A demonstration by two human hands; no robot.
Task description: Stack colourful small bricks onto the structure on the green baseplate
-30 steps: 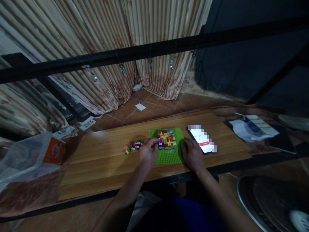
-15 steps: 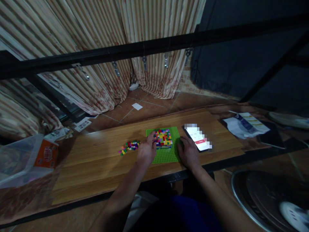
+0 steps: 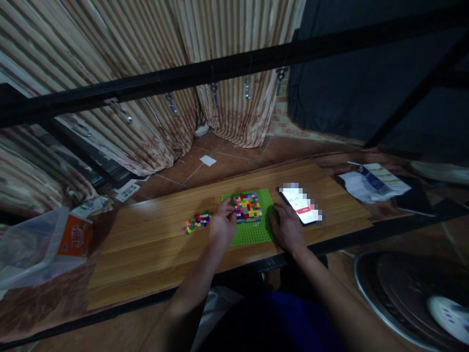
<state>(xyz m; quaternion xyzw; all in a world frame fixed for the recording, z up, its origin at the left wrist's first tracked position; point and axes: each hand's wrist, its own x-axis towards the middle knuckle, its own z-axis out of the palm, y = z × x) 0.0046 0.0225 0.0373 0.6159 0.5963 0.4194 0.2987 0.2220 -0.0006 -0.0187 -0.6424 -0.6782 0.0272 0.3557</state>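
A flat block of small multicoloured toy bricks stands on a green studded baseplate. My left hand is at the block's left side, its fingers curled together; whatever they may pinch is too small to make out. At the baseplate's right edge rests my right hand, palm down, with loosely bent fingers and nothing visible in them. Loose bricks in several colours lie in a pile on the wood, left of my left hand.
A phone with a lit screen lies beyond my right hand on the wooden table. A clear plastic bin with an orange label stands at the left. Crumpled packaging lies at the right, above a round fan-like object.
My left fingers have drawn back slightly from the top of the brick block toward its left edge. The right hand stays at the baseplate's edge. The camera view has shifted a little.
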